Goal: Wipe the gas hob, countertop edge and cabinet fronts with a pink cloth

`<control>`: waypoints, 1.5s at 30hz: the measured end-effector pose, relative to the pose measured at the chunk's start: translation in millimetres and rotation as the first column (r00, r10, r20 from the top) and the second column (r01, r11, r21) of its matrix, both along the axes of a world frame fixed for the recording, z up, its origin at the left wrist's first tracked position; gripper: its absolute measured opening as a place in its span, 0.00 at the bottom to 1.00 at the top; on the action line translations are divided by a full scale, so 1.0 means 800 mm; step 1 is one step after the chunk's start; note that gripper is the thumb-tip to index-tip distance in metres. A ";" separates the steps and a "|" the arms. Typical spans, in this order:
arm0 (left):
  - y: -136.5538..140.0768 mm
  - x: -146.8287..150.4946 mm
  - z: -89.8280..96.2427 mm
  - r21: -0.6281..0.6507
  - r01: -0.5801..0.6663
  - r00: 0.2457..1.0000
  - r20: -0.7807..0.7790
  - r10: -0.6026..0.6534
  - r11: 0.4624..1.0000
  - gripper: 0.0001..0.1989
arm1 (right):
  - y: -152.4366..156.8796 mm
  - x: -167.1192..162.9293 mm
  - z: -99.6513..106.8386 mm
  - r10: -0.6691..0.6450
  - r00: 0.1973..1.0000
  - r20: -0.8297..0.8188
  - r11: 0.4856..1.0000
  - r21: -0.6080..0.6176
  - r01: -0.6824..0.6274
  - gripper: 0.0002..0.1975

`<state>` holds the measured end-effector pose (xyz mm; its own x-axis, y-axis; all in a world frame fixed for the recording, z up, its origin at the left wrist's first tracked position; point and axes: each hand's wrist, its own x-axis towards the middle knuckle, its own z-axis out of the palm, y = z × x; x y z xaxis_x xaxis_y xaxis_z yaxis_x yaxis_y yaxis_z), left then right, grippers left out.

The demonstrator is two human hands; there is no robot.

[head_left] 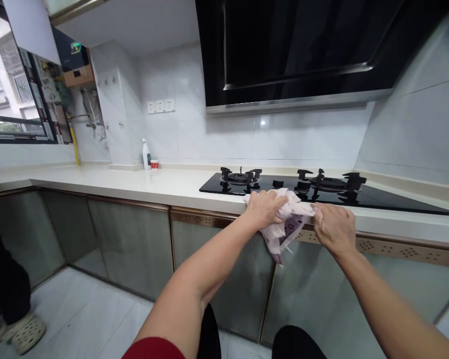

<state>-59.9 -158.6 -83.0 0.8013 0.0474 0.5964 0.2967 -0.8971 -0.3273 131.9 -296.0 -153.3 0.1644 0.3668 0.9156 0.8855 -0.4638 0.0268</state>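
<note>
A pale pink cloth [282,227] with a purple printed patch hangs bunched over the counter's front edge, just before the black gas stove [277,183]. My left hand [265,208] grips its upper left part, fingers curled into the folds. At the cloth's right corner, my right hand [334,225] is closed, pinching the fabric between thumb and fingers. Both hands rest near the front rim of the stove. The cloth's lower end dangles in front of the perforated metal strip and the cabinet doors.
Two burners with black pan supports rise from the stove. A large black range hood [299,50] overhangs it. Along the white countertop [97,177] stand a white bottle [146,154] and a red cup [154,164]. Another person [3,269] stands at the far left.
</note>
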 end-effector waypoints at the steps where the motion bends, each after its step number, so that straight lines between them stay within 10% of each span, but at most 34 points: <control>1: 0.009 -0.010 0.001 -0.010 -0.020 1.000 -0.008 0.020 1.000 0.32 | 0.000 0.000 0.000 0.002 1.000 -0.008 1.000 0.006 -0.002 0.23; 8: 0.098 -0.121 0.019 -0.114 -0.284 0.958 -0.056 0.280 0.952 0.37 | -0.005 -0.003 0.005 0.049 0.998 -0.050 0.998 -0.030 -0.050 0.24; 15: 0.187 -0.264 0.035 -0.202 -0.618 0.785 -0.105 0.610 0.760 0.38 | -0.003 -0.009 0.006 0.021 0.998 -0.056 0.999 -0.040 -0.023 0.25; 21: 0.221 -0.306 0.041 -0.192 -0.705 0.707 -0.134 0.694 0.682 0.37 | 0.006 -0.011 0.005 0.005 0.999 -0.048 1.000 0.010 -0.004 0.23; 30: 0.180 -0.256 0.028 -0.054 -0.632 0.774 -0.103 0.625 0.773 0.36 | 0.013 -0.017 0.006 -0.092 0.995 -0.039 0.996 0.015 0.093 0.23; 45: 0.006 -0.007 0.011 0.091 -0.141 0.988 -0.044 0.145 0.986 0.30 | 0.009 -0.027 0.013 -0.146 0.986 -0.076 0.989 -0.030 0.144 0.21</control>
<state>-65.9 -153.7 -74.0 0.8189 0.1133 0.5626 0.4013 -0.8139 -0.4202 110.0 -288.9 -142.8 0.2877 0.3563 0.8890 0.8087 -0.5877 -0.0262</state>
